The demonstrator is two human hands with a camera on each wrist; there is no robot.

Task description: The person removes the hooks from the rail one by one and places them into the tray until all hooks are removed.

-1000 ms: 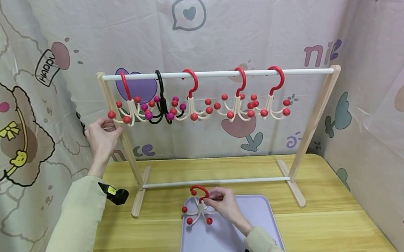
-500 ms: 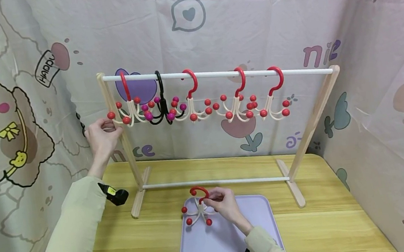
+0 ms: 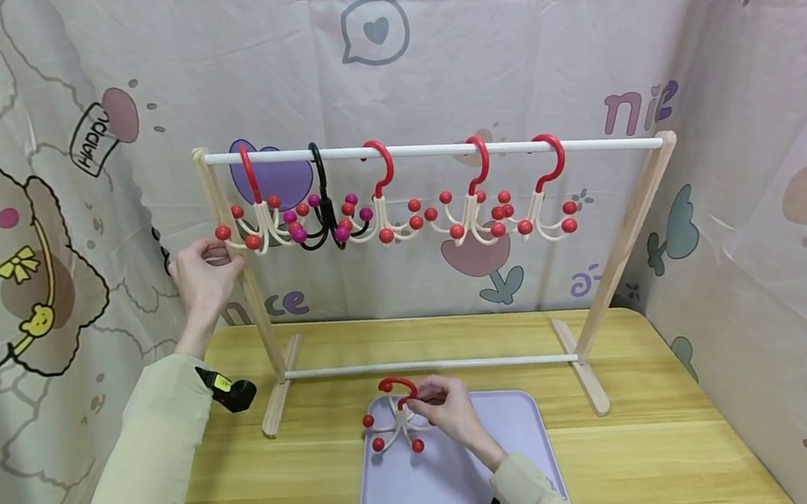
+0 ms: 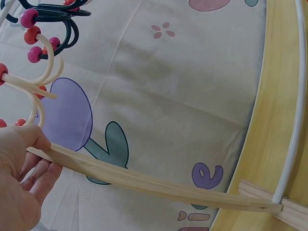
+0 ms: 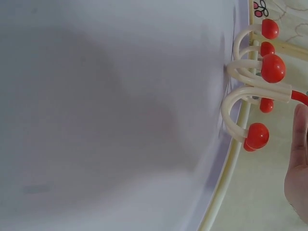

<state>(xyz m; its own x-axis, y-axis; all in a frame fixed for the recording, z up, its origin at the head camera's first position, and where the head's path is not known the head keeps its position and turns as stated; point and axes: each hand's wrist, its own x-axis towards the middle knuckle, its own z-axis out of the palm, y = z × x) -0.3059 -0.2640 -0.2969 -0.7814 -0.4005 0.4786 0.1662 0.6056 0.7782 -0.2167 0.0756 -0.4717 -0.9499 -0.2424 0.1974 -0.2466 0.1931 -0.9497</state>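
Observation:
In the head view, my left hand [image 3: 204, 278] holds the left wooden post [image 3: 260, 312] of a hanging rack, with the thumb on its near side. The left wrist view shows that post [image 4: 144, 180] running down to its foot. Over the lilac tray [image 3: 470, 487], my right hand [image 3: 449, 410] pinches the red hook of a cream multi-arm hanger with red ball tips [image 3: 402, 424]. The hanger's curved arms [image 5: 250, 91] point down beside the tray's edge in the right wrist view, where only part of the hand shows.
From the rack's white top bar [image 3: 429, 149] hang several similar hangers, including a black one with magenta balls [image 3: 325, 211]. A white lower bar [image 3: 432, 363] crosses behind the tray. The wooden table [image 3: 640, 458] has patterned curtains [image 3: 382, 78] around it.

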